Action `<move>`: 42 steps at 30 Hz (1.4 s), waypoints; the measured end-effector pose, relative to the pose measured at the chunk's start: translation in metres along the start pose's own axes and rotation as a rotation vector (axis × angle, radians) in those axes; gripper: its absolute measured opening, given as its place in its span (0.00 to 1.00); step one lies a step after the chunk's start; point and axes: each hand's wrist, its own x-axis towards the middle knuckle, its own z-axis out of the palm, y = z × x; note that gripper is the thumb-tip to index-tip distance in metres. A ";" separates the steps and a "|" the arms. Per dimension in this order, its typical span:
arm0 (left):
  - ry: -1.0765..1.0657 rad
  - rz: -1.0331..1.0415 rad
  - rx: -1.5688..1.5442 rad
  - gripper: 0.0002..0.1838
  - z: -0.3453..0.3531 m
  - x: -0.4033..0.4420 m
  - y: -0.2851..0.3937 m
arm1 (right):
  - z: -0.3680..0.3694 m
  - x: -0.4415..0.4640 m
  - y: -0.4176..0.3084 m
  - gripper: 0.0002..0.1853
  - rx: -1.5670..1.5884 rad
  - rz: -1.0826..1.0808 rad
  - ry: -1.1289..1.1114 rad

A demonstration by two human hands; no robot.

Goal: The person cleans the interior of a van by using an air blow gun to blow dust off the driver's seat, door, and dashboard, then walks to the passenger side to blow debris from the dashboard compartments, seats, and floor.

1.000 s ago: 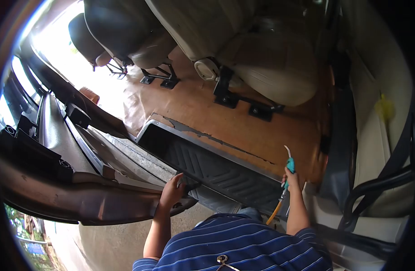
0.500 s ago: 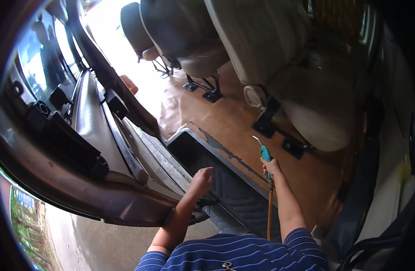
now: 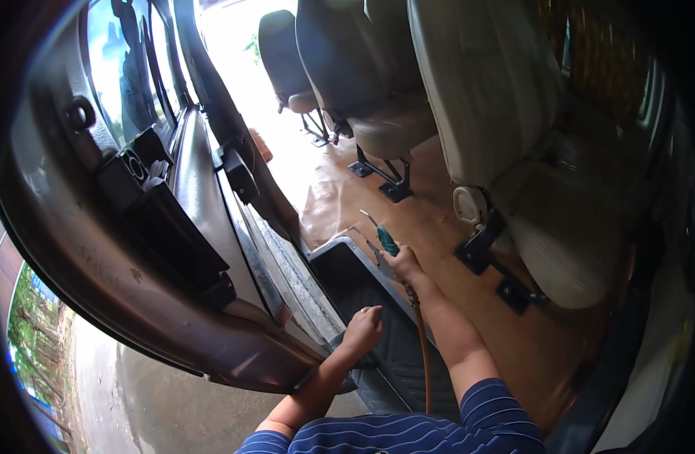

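Note:
My right hand (image 3: 403,265) is wrapped round a teal air blow gun (image 3: 387,240), whose thin curved metal nozzle points up and left over the brown vehicle floor (image 3: 431,197). From its lower end an orange hose (image 3: 425,356) hangs down toward my body. My left hand (image 3: 364,330) is closed above the dark ribbed step well (image 3: 389,325), beside the door edge; I cannot make out anything in its fingers. A worn, peeled strip of floor covering (image 3: 375,250) lies along the step's rim near the blow gun.
Beige seats (image 3: 476,98) on black metal brackets (image 3: 476,253) stand on the floor at the right and back. The open brown door (image 3: 234,352) fills the left side, with black fittings on it. Concrete ground (image 3: 166,393) shows at the lower left.
My right hand has carried the blow gun left, toward the step's far corner. My left hand has come off the door edge and moved over the step. The view has turned right.

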 end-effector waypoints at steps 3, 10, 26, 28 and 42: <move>0.020 -0.012 0.004 0.18 0.001 -0.001 0.001 | 0.003 -0.008 -0.024 0.14 0.025 -0.203 0.046; -0.064 -0.053 0.005 0.19 0.006 0.002 -0.014 | -0.059 -0.118 -0.107 0.21 0.140 -0.134 -0.797; -0.040 -0.021 -0.565 0.15 0.024 0.034 0.025 | -0.327 -0.212 -0.119 0.21 -0.452 0.466 0.523; -0.107 -0.047 -0.554 0.16 0.045 0.049 0.050 | -0.359 -0.215 -0.103 0.21 -0.418 0.457 0.596; -0.148 0.738 -0.192 0.18 0.142 0.143 0.285 | -0.468 -0.256 -0.103 0.14 -0.018 0.204 0.972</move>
